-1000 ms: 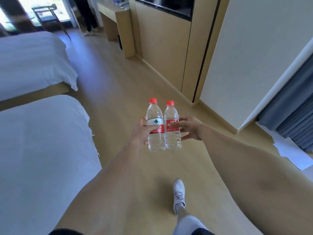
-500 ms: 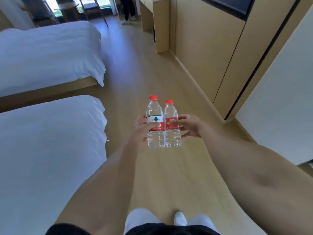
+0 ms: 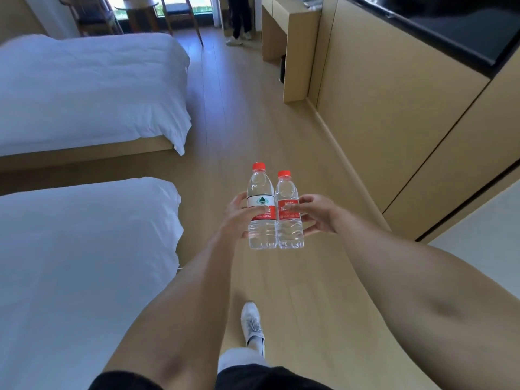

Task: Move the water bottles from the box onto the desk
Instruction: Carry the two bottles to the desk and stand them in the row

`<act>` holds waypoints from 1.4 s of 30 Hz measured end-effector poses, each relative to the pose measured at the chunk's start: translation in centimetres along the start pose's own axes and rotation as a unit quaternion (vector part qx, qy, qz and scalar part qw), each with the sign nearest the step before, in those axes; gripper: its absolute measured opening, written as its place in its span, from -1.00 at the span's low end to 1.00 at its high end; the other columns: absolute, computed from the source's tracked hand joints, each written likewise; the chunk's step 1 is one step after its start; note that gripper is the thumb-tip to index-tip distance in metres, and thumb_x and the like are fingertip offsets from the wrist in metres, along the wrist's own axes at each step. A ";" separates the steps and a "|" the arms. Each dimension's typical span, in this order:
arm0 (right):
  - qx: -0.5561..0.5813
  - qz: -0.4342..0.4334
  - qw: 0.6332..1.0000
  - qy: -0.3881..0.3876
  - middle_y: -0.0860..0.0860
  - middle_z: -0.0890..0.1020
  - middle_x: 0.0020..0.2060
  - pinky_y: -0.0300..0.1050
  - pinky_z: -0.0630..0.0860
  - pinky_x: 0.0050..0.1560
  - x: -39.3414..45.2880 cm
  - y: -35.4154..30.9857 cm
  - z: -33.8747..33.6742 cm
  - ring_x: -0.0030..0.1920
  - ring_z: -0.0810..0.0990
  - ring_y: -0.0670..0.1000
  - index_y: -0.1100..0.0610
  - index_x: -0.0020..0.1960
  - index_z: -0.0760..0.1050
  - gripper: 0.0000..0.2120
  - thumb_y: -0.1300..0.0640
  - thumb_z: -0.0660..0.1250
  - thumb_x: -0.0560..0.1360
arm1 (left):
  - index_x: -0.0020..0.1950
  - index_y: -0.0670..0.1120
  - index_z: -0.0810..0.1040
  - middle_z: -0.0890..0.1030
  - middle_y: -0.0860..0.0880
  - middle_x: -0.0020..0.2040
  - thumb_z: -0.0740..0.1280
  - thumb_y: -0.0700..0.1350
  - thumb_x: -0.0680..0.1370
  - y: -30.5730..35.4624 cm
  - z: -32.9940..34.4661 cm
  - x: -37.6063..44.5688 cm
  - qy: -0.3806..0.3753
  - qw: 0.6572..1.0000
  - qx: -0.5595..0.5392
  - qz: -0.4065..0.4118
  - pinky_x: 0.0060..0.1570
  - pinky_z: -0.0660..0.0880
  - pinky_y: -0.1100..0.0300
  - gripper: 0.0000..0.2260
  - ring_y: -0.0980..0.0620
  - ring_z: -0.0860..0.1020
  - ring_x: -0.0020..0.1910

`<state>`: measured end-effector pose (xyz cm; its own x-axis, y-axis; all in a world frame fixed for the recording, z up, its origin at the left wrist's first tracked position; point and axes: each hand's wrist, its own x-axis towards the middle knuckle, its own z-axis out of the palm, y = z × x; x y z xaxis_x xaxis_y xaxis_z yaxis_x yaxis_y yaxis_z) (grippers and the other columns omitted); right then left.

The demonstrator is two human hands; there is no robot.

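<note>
Two clear water bottles with red caps are held upright side by side above the wooden floor. My left hand (image 3: 239, 215) grips the taller left bottle (image 3: 261, 206), which has a white and red label. My right hand (image 3: 316, 213) grips the shorter right bottle (image 3: 288, 212) with its red label. The two bottles touch each other. The wooden desk (image 3: 289, 15) stands far ahead at the right wall. No box is in view.
Two white beds (image 3: 84, 88) (image 3: 70, 263) line the left side. Wooden cabinets (image 3: 394, 114) with a dark screen run along the right. A person's legs (image 3: 239, 21) stand by the desk; chairs and a small table sit by the window.
I have walked forward along the aisle between beds and cabinets; the desk and far bed are closer. Both hands keep the same hold on the bottles.
</note>
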<state>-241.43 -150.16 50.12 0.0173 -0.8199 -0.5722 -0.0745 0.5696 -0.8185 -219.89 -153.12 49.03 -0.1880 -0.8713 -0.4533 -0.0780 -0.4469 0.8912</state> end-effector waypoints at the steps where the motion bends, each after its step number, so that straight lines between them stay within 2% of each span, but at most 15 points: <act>1: -0.002 0.003 1.000 0.005 0.13 0.70 0.06 0.29 0.61 0.06 1.7 -1.4 0.1 0.04 0.70 0.10 0.21 0.23 0.51 -0.63 0.13 0.49 0.49 | 0.07 0.20 0.56 0.73 -0.08 -0.03 0.58 -0.10 0.21 1.1 -0.6 1.9 0.000 1.000 -0.001 -0.004 -0.05 0.61 -0.34 -0.51 -0.13 0.73 -0.11; 5: -0.007 0.015 1.000 0.008 0.15 0.68 0.12 0.34 0.58 0.13 7.8 -7.3 0.6 0.11 0.68 0.14 0.23 0.25 0.50 -0.62 0.13 0.48 0.50 | 0.17 0.15 0.56 0.72 -0.10 -0.01 0.59 -0.17 0.31 5.4 -3.1 9.5 -0.013 1.000 -0.002 -0.006 -0.05 0.62 -0.32 -0.50 -0.14 0.73 -0.12; 8: -0.006 0.009 1.000 0.018 0.16 0.68 0.13 0.35 0.56 0.14 11.8 -11.7 0.5 0.14 0.67 0.15 0.23 0.27 0.49 -0.61 0.13 0.47 0.51 | 0.09 0.20 0.55 0.72 -0.10 -0.01 0.57 -0.22 0.38 8.8 -4.5 14.7 -0.020 1.000 -0.001 -0.010 -0.05 0.62 -0.32 -0.56 -0.11 0.73 -0.13; 12: -0.009 0.003 1.000 0.025 0.16 0.68 0.12 0.35 0.57 0.13 16.9 -16.1 -0.1 0.12 0.68 0.15 0.23 0.27 0.49 -0.62 0.13 0.47 0.52 | 0.17 0.16 0.54 0.70 -0.10 0.03 0.57 -0.22 0.39 12.6 -5.5 20.6 -0.024 1.000 0.007 0.001 -0.17 0.66 -0.15 -0.54 -0.07 0.71 -0.20; 16: -0.007 -0.002 1.000 0.026 0.16 0.68 0.12 0.36 0.56 0.14 22.3 -19.8 -0.8 0.12 0.68 0.15 0.23 0.27 0.48 -0.61 0.13 0.47 0.51 | 0.06 0.21 0.53 0.69 -0.13 0.07 0.56 -0.21 0.40 15.5 -6.3 26.7 -0.020 1.000 0.023 -0.004 -0.03 0.59 -0.37 -0.58 -0.15 0.71 -0.10; 18: -0.006 -0.002 1.000 0.022 0.16 0.68 0.12 0.37 0.56 0.14 25.4 -21.4 -1.5 0.12 0.68 0.15 0.22 0.27 0.48 -0.61 0.14 0.47 0.51 | 0.06 0.22 0.53 0.69 -0.14 0.07 0.56 -0.22 0.40 16.8 -6.6 29.9 -0.018 1.000 0.023 -0.007 -0.02 0.59 -0.38 -0.58 -0.18 0.71 -0.05; 22: -0.006 -0.003 1.000 0.010 0.17 0.67 0.12 0.37 0.56 0.14 32.5 -25.3 -3.5 0.13 0.67 0.16 0.23 0.28 0.47 -0.60 0.14 0.47 0.51 | 0.16 0.18 0.51 0.70 -0.12 0.03 0.56 -0.21 0.41 19.9 -6.8 37.1 -0.017 1.000 0.010 -0.019 -0.07 0.64 -0.26 -0.55 -0.13 0.72 -0.11; 25: -0.015 -0.010 1.000 -0.005 0.17 0.67 0.13 0.36 0.56 0.14 38.9 -28.7 -5.1 0.13 0.67 0.17 0.24 0.28 0.47 -0.61 0.14 0.46 0.51 | 0.17 0.17 0.50 0.71 -0.11 -0.01 0.57 -0.15 0.45 22.7 -7.1 42.9 -0.016 1.000 -0.013 -0.015 -0.26 0.66 -0.05 -0.58 -0.06 0.73 -0.20; 27: -0.022 -0.009 1.000 -0.016 0.17 0.67 0.12 0.36 0.57 0.13 43.2 -31.3 -6.2 0.13 0.67 0.17 0.23 0.28 0.47 -0.61 0.14 0.46 0.52 | 0.25 0.13 0.49 0.71 -0.10 -0.02 0.55 -0.13 0.47 24.6 -7.4 46.7 -0.010 1.000 -0.019 -0.008 -0.30 0.64 0.01 -0.57 -0.05 0.73 -0.20; 29: -0.026 -0.002 0.999 -0.026 0.17 0.67 0.13 0.36 0.57 0.13 47.3 -34.0 -7.2 0.14 0.67 0.17 0.23 0.28 0.47 -0.60 0.14 0.46 0.51 | 0.28 0.11 0.48 0.71 -0.10 -0.01 0.53 -0.12 0.49 26.8 -7.7 50.6 -0.003 1.000 -0.013 -0.008 -0.26 0.65 -0.01 -0.57 -0.06 0.72 -0.17; 35: -0.028 -0.003 0.999 -0.044 0.16 0.68 0.12 0.37 0.57 0.12 57.4 -42.0 -10.2 0.14 0.67 0.17 0.22 0.27 0.47 -0.60 0.12 0.47 0.51 | 0.15 0.18 0.50 0.73 -0.08 -0.09 0.56 -0.15 0.46 33.7 -8.1 61.1 0.017 1.000 -0.021 -0.007 -0.17 0.66 -0.16 -0.60 -0.12 0.73 -0.11; 40: -0.034 -0.011 0.998 -0.054 0.13 0.69 0.07 0.33 0.59 0.10 64.8 -47.0 -11.6 0.03 0.68 0.12 0.22 0.27 0.46 -0.58 0.11 0.48 0.50 | 0.22 0.17 0.46 0.70 -0.17 0.03 0.55 -0.15 0.46 37.9 -9.1 68.5 0.018 1.000 -0.018 0.000 -0.04 0.64 -0.27 -0.56 -0.18 0.72 -0.03; 42: -0.033 -0.015 0.998 -0.055 0.12 0.69 0.04 0.32 0.58 0.12 67.5 -48.7 -11.9 0.02 0.68 0.12 0.22 0.26 0.46 -0.58 0.11 0.49 0.49 | 0.30 0.15 0.44 0.68 -0.18 0.06 0.55 -0.15 0.46 39.2 -9.7 71.3 0.015 1.000 -0.014 -0.002 -0.05 0.64 -0.25 -0.50 -0.18 0.72 -0.03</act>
<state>-248.55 -233.89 51.94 0.1302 -0.8235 -0.5521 -0.1381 0.5364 -0.8326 -226.86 -234.72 51.44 -0.1579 -0.8746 -0.4584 -0.0513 -0.4564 0.8883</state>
